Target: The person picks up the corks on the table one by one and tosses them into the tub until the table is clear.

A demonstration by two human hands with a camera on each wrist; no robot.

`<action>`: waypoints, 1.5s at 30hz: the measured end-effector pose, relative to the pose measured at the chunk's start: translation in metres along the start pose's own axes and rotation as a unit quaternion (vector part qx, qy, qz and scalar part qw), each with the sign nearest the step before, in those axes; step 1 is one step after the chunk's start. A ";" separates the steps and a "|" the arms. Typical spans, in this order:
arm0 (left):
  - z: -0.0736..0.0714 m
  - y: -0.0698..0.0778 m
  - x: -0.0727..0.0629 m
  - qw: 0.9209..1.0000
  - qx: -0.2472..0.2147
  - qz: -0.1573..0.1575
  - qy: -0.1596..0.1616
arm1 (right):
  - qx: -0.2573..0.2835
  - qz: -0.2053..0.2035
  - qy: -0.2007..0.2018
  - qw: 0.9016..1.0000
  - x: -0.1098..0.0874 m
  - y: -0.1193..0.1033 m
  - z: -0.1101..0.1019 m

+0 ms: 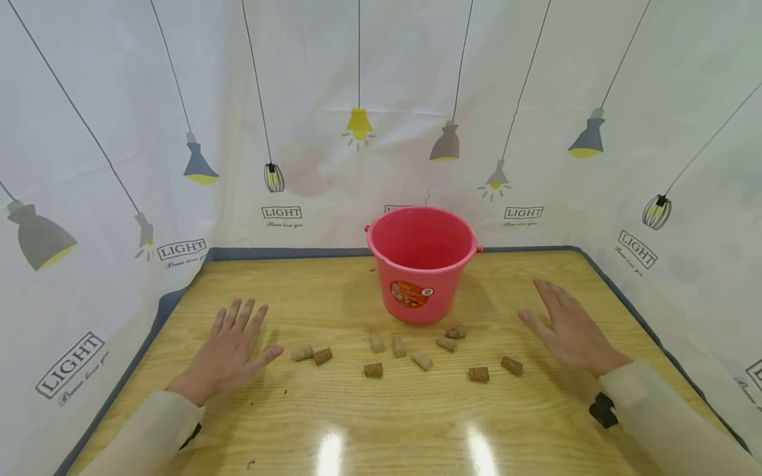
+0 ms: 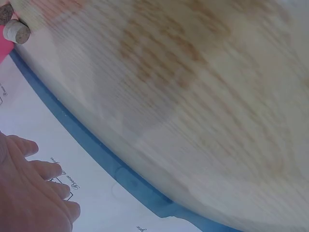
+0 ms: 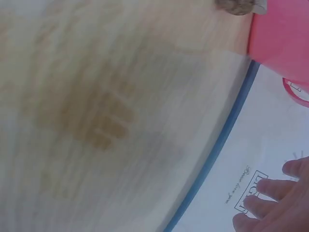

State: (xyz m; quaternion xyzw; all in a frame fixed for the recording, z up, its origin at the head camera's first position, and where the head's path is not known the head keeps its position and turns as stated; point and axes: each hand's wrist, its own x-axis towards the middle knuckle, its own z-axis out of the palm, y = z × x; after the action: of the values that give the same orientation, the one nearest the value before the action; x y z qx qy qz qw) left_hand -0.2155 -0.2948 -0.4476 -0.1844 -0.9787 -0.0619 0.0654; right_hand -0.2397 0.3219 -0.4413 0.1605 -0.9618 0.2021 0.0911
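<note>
A pink bucket (image 1: 417, 291) stands upright at the back middle of the wooden table, with several corks scattered in front of it. My left hand (image 1: 229, 350), fingers spread and straight, hovers at the left; nearest to it are a pale cork (image 1: 301, 353) and a brown cork (image 1: 323, 357). Over on the right side my right hand (image 1: 571, 330) is held out with its fingers extended, holding nothing. The closest cork (image 1: 512, 365) to it lies to its lower left. In the right wrist view part of the bucket (image 3: 280, 43) shows at the upper right.
The wooden table (image 1: 381, 423) has a blue-grey edge. A white sheet printed with hanging lamps (image 1: 321, 79) surrounds its back and both sides. More corks lie near the middle, among them a brown cork (image 1: 373, 370) and a pale cork (image 1: 422, 360).
</note>
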 end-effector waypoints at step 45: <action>0.003 0.015 0.003 0.999 -0.028 0.028 0.016 | 0.100 0.020 0.029 0.994 0.069 -0.051 -0.025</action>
State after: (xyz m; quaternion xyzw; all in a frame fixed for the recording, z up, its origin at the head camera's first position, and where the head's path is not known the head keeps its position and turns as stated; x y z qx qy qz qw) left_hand -0.2131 -0.2797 -0.4482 -0.2125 -0.9699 -0.0903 0.0777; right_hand -0.2837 0.2690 -0.3841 0.1434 -0.9367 0.3040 0.0979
